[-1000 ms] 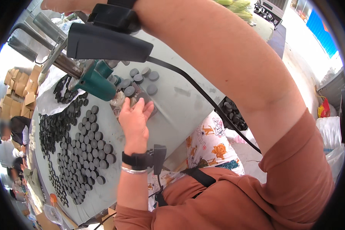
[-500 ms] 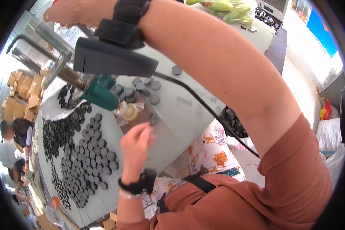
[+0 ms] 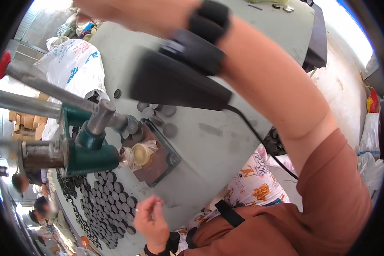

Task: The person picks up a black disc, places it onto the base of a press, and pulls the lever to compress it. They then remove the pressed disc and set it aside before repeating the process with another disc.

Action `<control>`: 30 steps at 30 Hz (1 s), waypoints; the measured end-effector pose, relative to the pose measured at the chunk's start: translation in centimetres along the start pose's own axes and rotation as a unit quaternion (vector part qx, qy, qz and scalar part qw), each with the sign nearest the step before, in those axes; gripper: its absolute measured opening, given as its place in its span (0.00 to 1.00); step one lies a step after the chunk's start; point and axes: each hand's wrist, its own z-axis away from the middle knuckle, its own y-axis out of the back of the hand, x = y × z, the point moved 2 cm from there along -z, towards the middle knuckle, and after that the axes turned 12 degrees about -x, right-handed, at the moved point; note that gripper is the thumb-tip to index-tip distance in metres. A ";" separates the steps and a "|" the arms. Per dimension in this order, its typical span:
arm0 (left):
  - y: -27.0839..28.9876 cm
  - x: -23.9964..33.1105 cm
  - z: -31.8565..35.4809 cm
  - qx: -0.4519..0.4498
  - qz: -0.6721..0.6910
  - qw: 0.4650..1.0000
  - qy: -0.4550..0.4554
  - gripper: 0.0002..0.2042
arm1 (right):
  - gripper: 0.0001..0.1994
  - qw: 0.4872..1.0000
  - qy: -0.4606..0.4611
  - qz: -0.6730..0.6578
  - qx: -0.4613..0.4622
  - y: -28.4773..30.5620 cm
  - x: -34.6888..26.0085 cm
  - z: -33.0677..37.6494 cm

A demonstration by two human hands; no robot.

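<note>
A green hand press (image 3: 94, 155) with steel rods stands at the left of the table, a red knob (image 3: 3, 65) on its lever. Under its head, a round yellowish piece (image 3: 141, 154) wrapped in clear plastic is above the brown base plate (image 3: 158, 168). My left hand (image 3: 151, 222) is in front of the base, its fingers curled together; whatever they hold, if anything, is hidden. Smeared by motion, my right hand (image 3: 128, 13) reaches across the top left, apart from the red knob, its fingers unclear. A dark device (image 3: 179, 79) with a cable is strapped at that wrist.
Many grey round caps (image 3: 111, 196) spread left of my left hand. More grey discs (image 3: 170, 130) lie behind the base. A white sack (image 3: 79, 64) stands at the back left. Other people (image 3: 42, 209) are at the far left, beside cardboard boxes (image 3: 30, 123).
The view has shifted, showing more of the press. My left hand has drawn back from the base toward me. The red knob now shows clear of my right hand.
</note>
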 end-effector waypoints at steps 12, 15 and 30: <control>-2.5 -0.5 0.9 -0.058 -0.077 0.994 0.056 0.05 | 0.09 0.918 0.294 0.063 -0.257 -15.5 1.5 10.5; -2.5 -0.5 1.0 -0.044 -0.078 0.994 0.061 0.05 | 0.05 0.864 0.324 0.229 -0.310 -15.8 1.7 11.3; 2.9 -2.2 4.7 0.028 -0.311 0.950 -0.012 0.14 | 0.10 0.928 0.215 0.262 -0.151 -8.6 4.2 17.5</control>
